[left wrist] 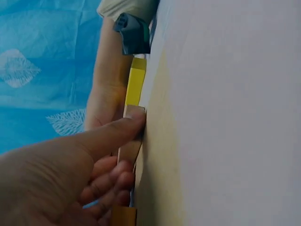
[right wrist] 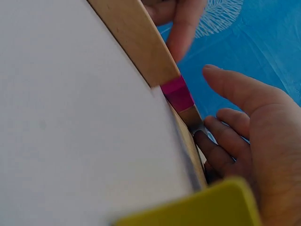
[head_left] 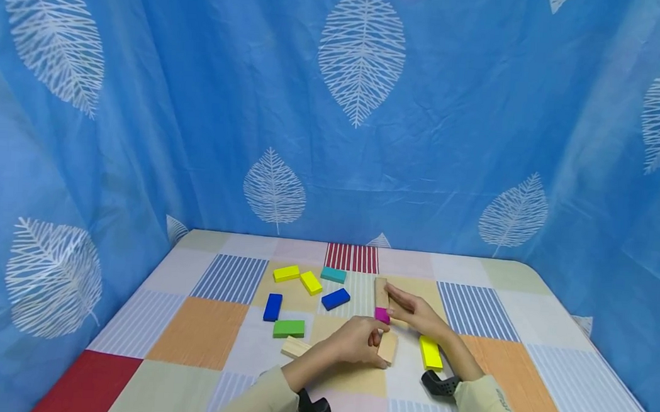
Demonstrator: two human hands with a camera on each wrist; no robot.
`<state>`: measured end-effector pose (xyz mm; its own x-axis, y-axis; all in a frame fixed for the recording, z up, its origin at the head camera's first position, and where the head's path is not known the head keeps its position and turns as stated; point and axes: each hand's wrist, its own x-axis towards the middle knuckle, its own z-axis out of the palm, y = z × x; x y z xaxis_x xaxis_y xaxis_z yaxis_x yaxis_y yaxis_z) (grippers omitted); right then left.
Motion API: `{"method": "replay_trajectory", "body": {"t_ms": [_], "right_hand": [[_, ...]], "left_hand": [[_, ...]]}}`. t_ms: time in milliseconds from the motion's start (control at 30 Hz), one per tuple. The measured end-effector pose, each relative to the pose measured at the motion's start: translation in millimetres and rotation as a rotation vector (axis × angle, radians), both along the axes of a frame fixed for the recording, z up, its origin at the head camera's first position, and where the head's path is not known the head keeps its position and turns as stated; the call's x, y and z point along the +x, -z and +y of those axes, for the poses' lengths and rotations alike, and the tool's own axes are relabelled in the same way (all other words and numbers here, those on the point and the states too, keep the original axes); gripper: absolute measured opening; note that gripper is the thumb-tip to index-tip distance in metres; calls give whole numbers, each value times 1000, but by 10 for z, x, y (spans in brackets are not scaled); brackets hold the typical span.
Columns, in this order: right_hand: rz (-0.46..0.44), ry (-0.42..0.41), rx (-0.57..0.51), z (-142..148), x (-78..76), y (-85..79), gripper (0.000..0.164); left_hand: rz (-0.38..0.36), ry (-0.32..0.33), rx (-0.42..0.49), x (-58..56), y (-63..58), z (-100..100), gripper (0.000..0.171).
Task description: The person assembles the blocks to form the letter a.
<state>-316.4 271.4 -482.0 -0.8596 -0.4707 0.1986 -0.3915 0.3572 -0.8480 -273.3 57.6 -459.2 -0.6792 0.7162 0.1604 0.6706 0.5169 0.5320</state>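
A plain wooden block (head_left: 388, 349) lies at the right of the table, and my left hand (head_left: 358, 340) pinches it lengthwise. In the left wrist view the thumb presses the near end of that wooden block (left wrist: 135, 112), its other fingers bent beside the far part. Just beyond it sits a magenta block (head_left: 382, 315), in line with a farther wooden block (head_left: 381, 291). My right hand (head_left: 417, 315) is at the right side of this row, fingertips at the farther block. The right wrist view shows its thumb (right wrist: 235, 87) spread apart from the magenta block.
A yellow block (head_left: 430, 353) lies beside the right forearm. Left of the hands are scattered a green block (head_left: 289, 329), a wooden block (head_left: 295, 347), a teal block (head_left: 334, 275), blue blocks (head_left: 335, 299) and yellow blocks (head_left: 286, 274). Blue curtains (head_left: 354, 188) hang around the patchwork-covered table (head_left: 197, 333).
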Motion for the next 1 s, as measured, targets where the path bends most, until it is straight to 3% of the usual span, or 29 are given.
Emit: {"method": "replay_trajectory", "body": {"t_ms": [133,300,567,667,800,1000], "right_hand": [[27,42,56,-18,21,-5,62],[37,75,106,-33,52,-28,60],[23,32,222,-13,132,-130,69],[42,-19,260,20,144,-137,66],[44,-51,228,59,131,-95,52],[22,-23,187,69,138,-35,43]], "left_hand": [[40,-115,32,47,15,-83,63],[1,-209,98,27,49,-125,67],[-51,-165,114,-69,58,-225,62],[-61,-165,117,-103,61,-235,60],[-53,-173,127,-113,79,-220,62],[-62,-183,152,-70,112,-191,65]]}}
